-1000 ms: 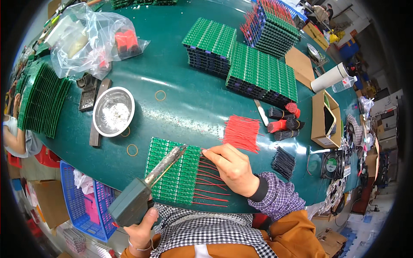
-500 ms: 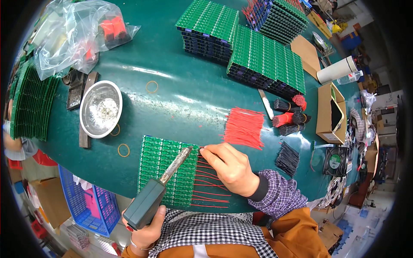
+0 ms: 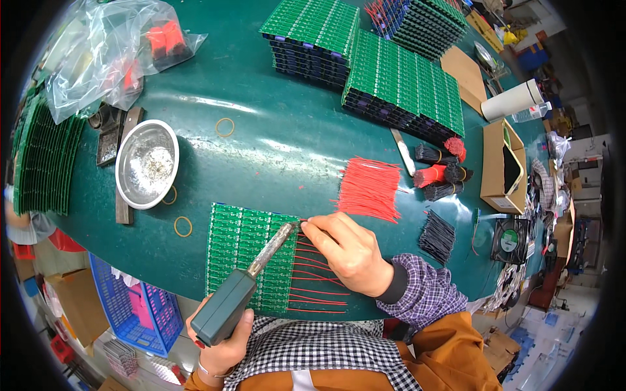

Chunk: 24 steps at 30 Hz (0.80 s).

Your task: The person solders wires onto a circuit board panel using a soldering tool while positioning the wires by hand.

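Note:
My left hand (image 3: 225, 345) is closed round the dark green grip of a soldering iron (image 3: 225, 307). Its metal tip rests at the upper right corner of a green circuit board panel (image 3: 241, 244), which lies flat on the table. At that same corner my right hand (image 3: 349, 251) pinches a thin wire, mostly hidden by the fingers; fingertips and iron tip almost meet. Below the right hand, several red wires (image 3: 319, 293) stick out from the panel's right edge. A pile of loose red wires (image 3: 370, 189) lies just beyond the right hand.
A white-rimmed metal bowl (image 3: 175, 140) stands at left, near rubber bands (image 3: 183, 226) and upright green boards (image 3: 45, 159). Tall board stacks (image 3: 404, 81) fill the back. Black wires (image 3: 437, 238), bundled wires (image 3: 430, 174), a cardboard box (image 3: 495, 169) and a fan (image 3: 510, 241) are at right.
The iron's tip has shifted slightly right, closer to the panel's edge and my right fingertips. My right hand keeps its pinch. The whole view has moved a little.

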Available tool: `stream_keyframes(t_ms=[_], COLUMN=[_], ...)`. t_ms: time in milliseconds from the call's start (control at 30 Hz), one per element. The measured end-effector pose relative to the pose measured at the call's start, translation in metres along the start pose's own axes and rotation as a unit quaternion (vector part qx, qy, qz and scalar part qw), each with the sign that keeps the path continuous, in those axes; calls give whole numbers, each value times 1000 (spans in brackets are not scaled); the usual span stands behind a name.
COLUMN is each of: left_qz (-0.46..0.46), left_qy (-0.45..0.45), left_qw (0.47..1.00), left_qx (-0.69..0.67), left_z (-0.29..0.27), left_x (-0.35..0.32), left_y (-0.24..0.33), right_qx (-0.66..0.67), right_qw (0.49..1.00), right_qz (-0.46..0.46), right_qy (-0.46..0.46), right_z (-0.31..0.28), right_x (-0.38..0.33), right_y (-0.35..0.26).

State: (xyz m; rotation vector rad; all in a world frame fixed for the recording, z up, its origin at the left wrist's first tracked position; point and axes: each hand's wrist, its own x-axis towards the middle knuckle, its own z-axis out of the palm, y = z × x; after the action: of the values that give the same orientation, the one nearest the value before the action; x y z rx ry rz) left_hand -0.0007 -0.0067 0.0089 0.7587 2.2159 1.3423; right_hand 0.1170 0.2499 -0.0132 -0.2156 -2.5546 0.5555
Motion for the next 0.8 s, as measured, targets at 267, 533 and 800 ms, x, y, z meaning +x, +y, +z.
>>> stream_keyframes(t_ms=[267, 533, 800], left_qz=[7, 25, -83], left_qy=[-42, -26, 5], left_qw=[999, 999, 996], left_qx=[5, -13, -25], left_z=[-7, -10, -8], left_x=[-8, -17, -25], left_y=[-9, -26, -21], right_qx=[-3, -3, -6], right_qw=[1000, 1000, 1000], right_qz=[6, 8, 12], right_qy=[-6, -5, -5], right_z=[0, 0, 1], right_x=[0, 0, 0], right_y=[-1, -1, -2])
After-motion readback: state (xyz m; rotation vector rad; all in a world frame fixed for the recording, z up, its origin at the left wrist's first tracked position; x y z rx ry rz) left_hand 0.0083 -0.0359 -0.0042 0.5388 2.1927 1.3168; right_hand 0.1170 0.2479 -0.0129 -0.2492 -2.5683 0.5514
